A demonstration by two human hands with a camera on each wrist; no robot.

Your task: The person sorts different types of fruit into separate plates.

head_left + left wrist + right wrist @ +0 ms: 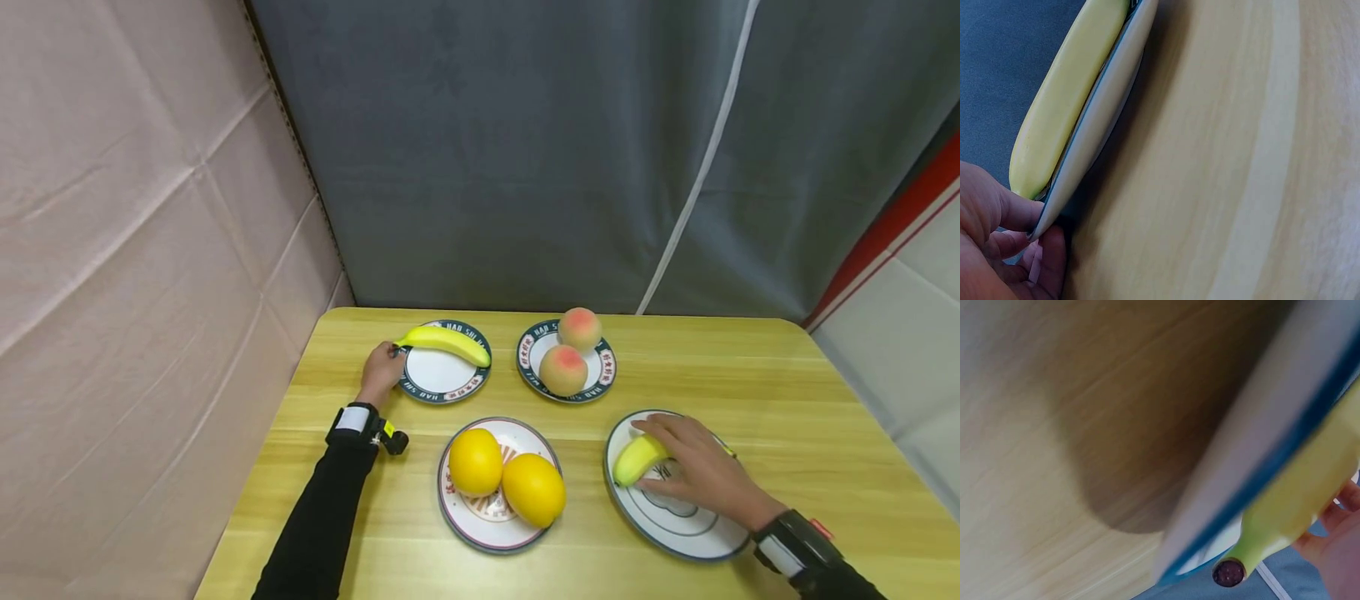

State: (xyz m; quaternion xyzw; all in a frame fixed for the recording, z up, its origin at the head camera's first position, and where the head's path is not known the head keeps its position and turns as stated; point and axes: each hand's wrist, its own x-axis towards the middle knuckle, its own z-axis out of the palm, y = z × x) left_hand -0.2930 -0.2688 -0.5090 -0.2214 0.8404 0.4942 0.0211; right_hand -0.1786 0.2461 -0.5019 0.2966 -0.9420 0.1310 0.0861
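Observation:
My left hand (381, 367) pinches the left rim of a dark-edged plate (442, 379), thumb above and fingers below in the left wrist view. A yellow banana (450, 342) lies across that plate's far side, its stem end close to the hand. On the right, my right hand (697, 467) grips a second banana (639, 460) over a white plate (675, 537). In the right wrist view this banana's dark stem end (1230, 573) sticks out beside the plate rim. Whether it touches the plate I cannot tell.
Two oranges (534, 490) sit on a plate (498, 542) at the front middle. At the back, two peaches (564, 371) rest on another dark-edged plate (531, 346). A grey curtain (480, 167) hangs behind the wooden table (390, 517); a pale wall covering stands left.

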